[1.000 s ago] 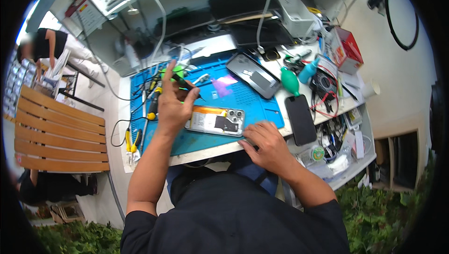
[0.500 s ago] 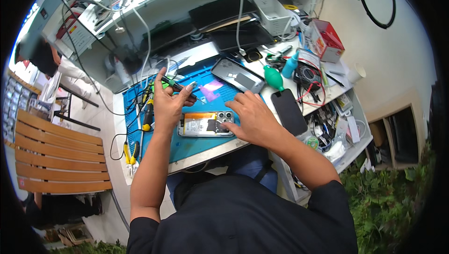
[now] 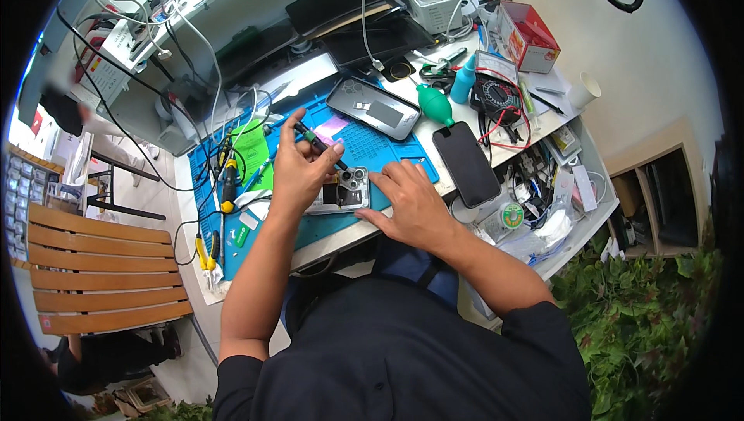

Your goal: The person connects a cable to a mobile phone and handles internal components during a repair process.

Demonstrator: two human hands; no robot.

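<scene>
My left hand (image 3: 302,169) grips a dark screwdriver (image 3: 310,136), angled down at the camera lenses of an opened phone (image 3: 344,196) on the blue mat (image 3: 287,249). My right hand (image 3: 411,204) has its thumb and index finger closed on the phone's right end. The left half of the phone is hidden behind my left hand and wrist. A green sheet (image 3: 249,144), pliers (image 3: 208,258) and yellow-black tools (image 3: 229,185) lie left of my hands.
A phone back (image 3: 372,99), green blower (image 3: 432,103), dark phone (image 3: 465,164), blue bottle (image 3: 465,79), multimeter (image 3: 493,97) and red box (image 3: 527,37) crowd the bench. An open drawer (image 3: 566,235) sits right; a wooden chair (image 3: 108,266) and other people (image 3: 101,359) are left.
My left hand has lowered the screwdriver to the phone's camera end. My right hand has moved from over the phone onto its right end. The whole view has shifted slightly.
</scene>
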